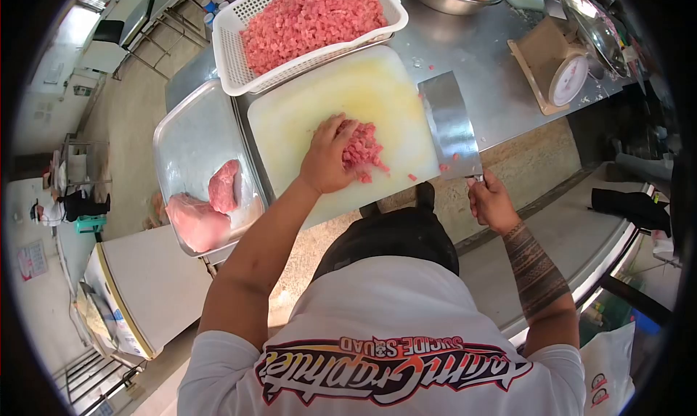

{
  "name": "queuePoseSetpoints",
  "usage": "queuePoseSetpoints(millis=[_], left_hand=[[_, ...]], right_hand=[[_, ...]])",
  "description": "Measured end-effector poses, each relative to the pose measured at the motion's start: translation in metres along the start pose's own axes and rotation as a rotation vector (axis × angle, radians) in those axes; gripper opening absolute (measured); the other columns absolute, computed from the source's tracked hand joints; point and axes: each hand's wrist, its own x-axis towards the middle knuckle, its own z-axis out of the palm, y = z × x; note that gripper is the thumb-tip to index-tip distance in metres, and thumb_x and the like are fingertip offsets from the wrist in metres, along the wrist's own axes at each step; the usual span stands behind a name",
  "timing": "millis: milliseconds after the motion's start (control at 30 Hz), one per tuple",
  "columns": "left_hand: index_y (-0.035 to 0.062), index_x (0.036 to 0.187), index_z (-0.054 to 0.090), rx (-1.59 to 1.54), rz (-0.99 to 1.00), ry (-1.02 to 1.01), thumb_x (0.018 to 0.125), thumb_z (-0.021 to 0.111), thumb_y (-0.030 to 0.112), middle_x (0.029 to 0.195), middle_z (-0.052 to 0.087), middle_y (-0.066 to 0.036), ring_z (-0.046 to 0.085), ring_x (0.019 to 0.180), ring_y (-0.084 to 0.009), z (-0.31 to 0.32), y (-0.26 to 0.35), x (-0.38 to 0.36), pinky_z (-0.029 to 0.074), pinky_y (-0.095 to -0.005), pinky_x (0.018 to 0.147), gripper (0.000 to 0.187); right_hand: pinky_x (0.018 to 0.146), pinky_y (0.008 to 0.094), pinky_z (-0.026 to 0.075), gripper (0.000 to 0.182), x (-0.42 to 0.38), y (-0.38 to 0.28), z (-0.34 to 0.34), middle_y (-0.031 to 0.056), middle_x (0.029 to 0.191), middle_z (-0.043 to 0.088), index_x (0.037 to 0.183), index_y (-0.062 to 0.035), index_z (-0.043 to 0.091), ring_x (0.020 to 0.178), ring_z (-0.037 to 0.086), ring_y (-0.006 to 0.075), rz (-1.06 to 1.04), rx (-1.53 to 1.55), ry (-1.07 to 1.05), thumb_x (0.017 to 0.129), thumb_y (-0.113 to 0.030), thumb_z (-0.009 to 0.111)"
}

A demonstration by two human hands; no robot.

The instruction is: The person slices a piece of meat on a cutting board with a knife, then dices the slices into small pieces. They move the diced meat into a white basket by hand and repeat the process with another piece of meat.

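My right hand (495, 202) is closed around the handle of a broad cleaver (449, 122). Its blade lies flat-side up past the right edge of a white cutting board (290, 125), over the steel table edge, with a few meat bits stuck to it. On the board, my left hand (327, 158) cups the left side of a small pile of diced raw meat (361, 149). Its fingers are apart and touch the pile; part of the meat is hidden under them. A few loose cubes lie at the pile's lower right.
A white perforated basket (231, 60) heaped with diced meat (312, 24) stands behind the board. Left is a metal tray (178, 122) with two raw meat pieces (197, 222). A steel bowl (450, 1) and a dial scale (568, 80) stand on the steel table (494, 75).
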Motion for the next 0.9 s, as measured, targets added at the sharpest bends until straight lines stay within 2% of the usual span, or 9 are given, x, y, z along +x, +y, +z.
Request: queuePoseSetpoints(millis=[133, 233, 333, 433, 533, 633, 733, 800, 900], left_hand=[[0.0186, 0.159, 0.051, 0.182, 0.025, 0.094, 0.072, 0.083, 0.073, 0.169, 0.031, -0.026, 0.033, 0.15, -0.0564, 0.005, 0.037, -0.019, 0.025, -0.0725, 0.122, 0.107], [0.0199, 0.16, 0.05, 0.252, 0.041, 0.081, 0.071, 0.081, 0.077, 0.169, 0.029, -0.028, 0.032, 0.15, -0.0584, 0.016, 0.049, -0.023, 0.023, -0.079, 0.118, 0.11], [0.0204, 0.163, 0.045, 0.33, -0.214, 0.089, 0.069, 0.083, 0.077, 0.169, 0.028, -0.03, 0.03, 0.152, -0.0582, 0.024, 0.054, -0.01, 0.024, -0.079, 0.117, 0.116], [0.0208, 0.164, 0.044, 0.312, -0.196, 0.083, 0.07, 0.082, 0.077, 0.167, 0.029, -0.033, 0.031, 0.151, -0.0588, 0.026, 0.05, -0.008, 0.025, -0.0788, 0.117, 0.116], [0.0192, 0.163, 0.045, 0.225, -0.15, 0.134, 0.071, 0.081, 0.077, 0.165, 0.031, -0.034, 0.033, 0.149, -0.0592, 0.02, 0.051, -0.011, 0.027, -0.079, 0.115, 0.114], [0.0143, 0.16, 0.048, 0.198, -0.16, 0.173, 0.075, 0.08, 0.075, 0.163, 0.032, -0.035, 0.033, 0.149, -0.0591, 0.022, 0.051, -0.015, 0.029, -0.0751, 0.117, 0.109], [0.01, 0.156, 0.051, 0.095, -0.163, 0.26, 0.078, 0.079, 0.073, 0.162, 0.031, -0.038, 0.034, 0.148, -0.06, 0.023, 0.044, -0.018, 0.031, -0.0733, 0.117, 0.104], [0.0086, 0.154, 0.053, 0.059, -0.173, 0.299, 0.08, 0.082, 0.063, 0.162, 0.03, -0.039, 0.034, 0.147, -0.0605, 0.024, 0.042, -0.02, 0.033, -0.0701, 0.117, 0.096], [0.0078, 0.152, 0.056, 0.038, -0.197, 0.329, 0.08, 0.086, 0.05, 0.163, 0.029, -0.039, 0.034, 0.147, -0.0609, 0.022, 0.043, -0.02, 0.034, -0.0673, 0.118, 0.089]], right_hand=[[0.046, 0.0271, 0.043, 0.012, 0.004, 0.012, -0.002, 0.0012, 0.073, 0.056, 0.117, -0.01, 0.06, 0.051, 0.054, 0.0114, -0.007, 0.067, -0.008, 0.108, -0.018, 0.059], [0.046, 0.0272, 0.043, 0.013, 0.001, 0.035, 0.003, 0.001, 0.073, 0.056, 0.118, -0.0105, 0.06, 0.051, 0.054, 0.0115, 0.022, 0.15, -0.022, 0.108, -0.018, 0.059], [0.047, 0.0278, 0.045, 0.014, 0.001, 0.045, 0.033, 0.0012, 0.072, 0.055, 0.117, -0.011, 0.06, 0.051, 0.052, 0.0114, 0.001, 0.146, 0.0, 0.109, -0.022, 0.061], [0.044, 0.0279, 0.044, 0.016, 0.002, 0.023, 0.08, 0.0005, 0.071, 0.055, 0.119, -0.0109, 0.059, 0.051, 0.053, 0.011, 0.041, 0.065, -0.026, 0.109, -0.024, 0.06], [0.044, 0.0297, 0.045, 0.025, 0.003, 0.003, 0.129, 0.0003, 0.071, 0.057, 0.128, -0.008, 0.058, 0.051, 0.055, 0.0113, 0.007, -0.014, -0.102, 0.108, -0.023, 0.061], [0.044, 0.0322, 0.046, 0.027, 0.007, -0.002, 0.175, 0.0022, 0.071, 0.059, 0.129, -0.0043, 0.057, 0.049, 0.056, 0.0127, -0.031, -0.022, -0.161, 0.107, -0.02, 0.059], [0.044, 0.034, 0.047, 0.028, 0.014, 0.008, 0.189, 0.0039, 0.07, 0.06, 0.129, -0.002, 0.056, 0.049, 0.058, 0.0142, -0.044, -0.06, -0.215, 0.106, -0.018, 0.058], [0.043, 0.0345, 0.048, 0.031, 0.01, -0.007, 0.19, 0.0054, 0.069, 0.06, 0.13, -0.0014, 0.054, 0.048, 0.059, 0.0154, 0.004, -0.159, -0.244, 0.104, -0.016, 0.06], [0.041, 0.0335, 0.046, 0.031, 0.016, 0.005, 0.184, 0.006, 0.069, 0.06, 0.131, -0.0012, 0.053, 0.048, 0.059, 0.0154, 0.0, -0.126, -0.366, 0.103, -0.013, 0.061]])
